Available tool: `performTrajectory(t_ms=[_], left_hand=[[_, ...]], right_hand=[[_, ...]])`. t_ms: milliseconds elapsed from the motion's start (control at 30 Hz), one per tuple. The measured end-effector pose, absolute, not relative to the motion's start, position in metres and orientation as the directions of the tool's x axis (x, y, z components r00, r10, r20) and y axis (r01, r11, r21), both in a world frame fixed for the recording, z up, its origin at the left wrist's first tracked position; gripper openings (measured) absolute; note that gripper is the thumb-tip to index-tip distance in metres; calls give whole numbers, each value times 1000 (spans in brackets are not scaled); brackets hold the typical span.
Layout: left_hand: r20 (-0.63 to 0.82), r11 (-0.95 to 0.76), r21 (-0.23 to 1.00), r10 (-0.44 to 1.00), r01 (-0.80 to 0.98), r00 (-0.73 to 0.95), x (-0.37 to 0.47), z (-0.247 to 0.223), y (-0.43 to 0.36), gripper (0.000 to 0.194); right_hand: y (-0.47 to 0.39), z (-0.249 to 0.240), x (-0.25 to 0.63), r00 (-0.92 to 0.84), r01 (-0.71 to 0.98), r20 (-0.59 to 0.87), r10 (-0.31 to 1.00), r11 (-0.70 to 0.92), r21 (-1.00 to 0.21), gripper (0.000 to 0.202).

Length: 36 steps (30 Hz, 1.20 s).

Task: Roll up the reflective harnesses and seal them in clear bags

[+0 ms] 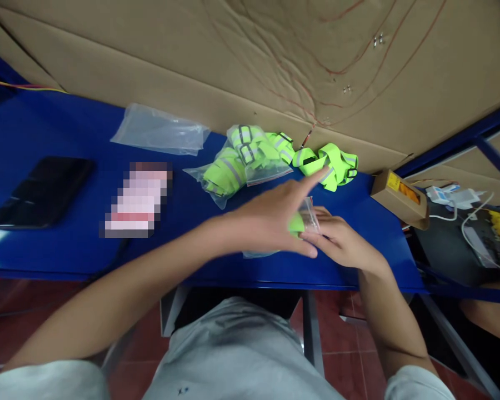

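Observation:
A clear plastic bag [310, 215] with a neon-green strap [296, 223] in it lies between my two hands near the front of the blue table. My right hand [337, 239] has its fingers closed on the edge of this bag. My left hand [270, 216], slightly blurred, is over the bag's left part with thumb and fingers spread apart; its palm side is hidden. Behind my hands are bagged neon-green reflective straps [227, 172] and a loose bundle of the same straps [333, 169] with black buckles.
Flat clear bags [160, 130] lie at the back left of the blue table [83, 253]. A black device [44, 191] is at far left, beside a pixelated item [137, 200]. A small cardboard box [400, 197] stands right. Another person's arm [491, 316] shows at lower right.

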<state>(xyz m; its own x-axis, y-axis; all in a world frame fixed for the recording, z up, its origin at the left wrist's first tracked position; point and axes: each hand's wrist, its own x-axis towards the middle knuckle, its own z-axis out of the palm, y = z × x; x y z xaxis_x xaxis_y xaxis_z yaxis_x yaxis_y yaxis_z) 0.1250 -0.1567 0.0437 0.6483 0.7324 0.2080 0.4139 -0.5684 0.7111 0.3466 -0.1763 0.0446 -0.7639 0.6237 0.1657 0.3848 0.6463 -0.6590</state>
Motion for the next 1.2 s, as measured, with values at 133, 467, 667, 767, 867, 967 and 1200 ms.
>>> performTrajectory(t_ms=[133,467,667,767,867,967,1200], left_hand=[[50,-343,918,599,199,799,101,52,-125,56],[116,-85,989,953,-123,279,103,11,-127,44],[99,-54,988,941,-145,324,104,9,-132,47],[93,-45,985,953,-167,289,103,9,-135,40],[109,-55,980,952,-192,285,102,8,-135,40],[111,-44,971,954,-236,277,99,7,-133,44],[32,15,972,980,-236,195,95,5,-130,43]], right_hand=[[-177,73,337,-804,395,247,541,797,-457,17],[-149,45,355,-470,482,448,761,646,-592,18],[-149,27,344,-472,424,385,793,587,-690,33],[-149,22,340,-318,345,340,885,442,-828,39],[-146,18,339,-224,277,241,944,299,-913,43],[-142,15,344,-175,224,182,967,220,-950,36],[-142,13,353,-81,183,213,974,224,-957,37]])
